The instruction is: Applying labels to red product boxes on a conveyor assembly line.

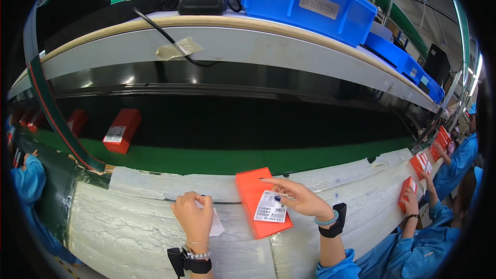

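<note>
Fingers of right hand [306,198] pinch seemingly unattached label [269,211] over red box [250,188] by far bench edge [155,180]; left hand [194,215] curls, hold unclear.

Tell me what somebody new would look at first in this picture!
Probably the bright orange-red box in the lower middle, with the person's right hand over it, holding a white label. Next might be the big blue bin on the shelf at the top. Then, on the left, another red box stands out against the green belt.
</note>
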The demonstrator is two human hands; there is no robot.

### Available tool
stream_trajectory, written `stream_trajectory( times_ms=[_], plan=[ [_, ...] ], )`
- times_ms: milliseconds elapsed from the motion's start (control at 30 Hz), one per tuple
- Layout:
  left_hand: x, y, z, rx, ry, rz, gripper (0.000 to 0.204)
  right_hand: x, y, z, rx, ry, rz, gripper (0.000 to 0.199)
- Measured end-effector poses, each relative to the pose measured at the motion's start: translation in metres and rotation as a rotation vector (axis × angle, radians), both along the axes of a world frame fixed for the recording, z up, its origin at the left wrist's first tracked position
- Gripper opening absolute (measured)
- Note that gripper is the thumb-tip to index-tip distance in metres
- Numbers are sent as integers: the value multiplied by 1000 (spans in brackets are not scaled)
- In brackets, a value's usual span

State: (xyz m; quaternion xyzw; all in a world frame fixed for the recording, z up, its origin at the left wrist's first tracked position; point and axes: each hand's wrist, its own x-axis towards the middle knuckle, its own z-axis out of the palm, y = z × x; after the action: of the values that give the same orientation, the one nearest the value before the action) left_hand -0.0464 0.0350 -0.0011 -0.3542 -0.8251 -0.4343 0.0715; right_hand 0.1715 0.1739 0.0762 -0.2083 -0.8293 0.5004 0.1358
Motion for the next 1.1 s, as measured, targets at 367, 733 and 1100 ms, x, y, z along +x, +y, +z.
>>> stream_trajectory(
  times_ms=[367, 733, 1100],
  plan=[
    [7, 5, 7, 72, 199, -220, 16, -11, -7, -10, 24, -233, 74, 56],
    [19, 1, -3, -477, -849, -1017, 23, -11, -6, -15, 39, -252, 96, 57],
    [20, 3, -5, -555, -837, -1118, 22, -11, -8, -10, 43, -261, 87, 55]
  ],
)
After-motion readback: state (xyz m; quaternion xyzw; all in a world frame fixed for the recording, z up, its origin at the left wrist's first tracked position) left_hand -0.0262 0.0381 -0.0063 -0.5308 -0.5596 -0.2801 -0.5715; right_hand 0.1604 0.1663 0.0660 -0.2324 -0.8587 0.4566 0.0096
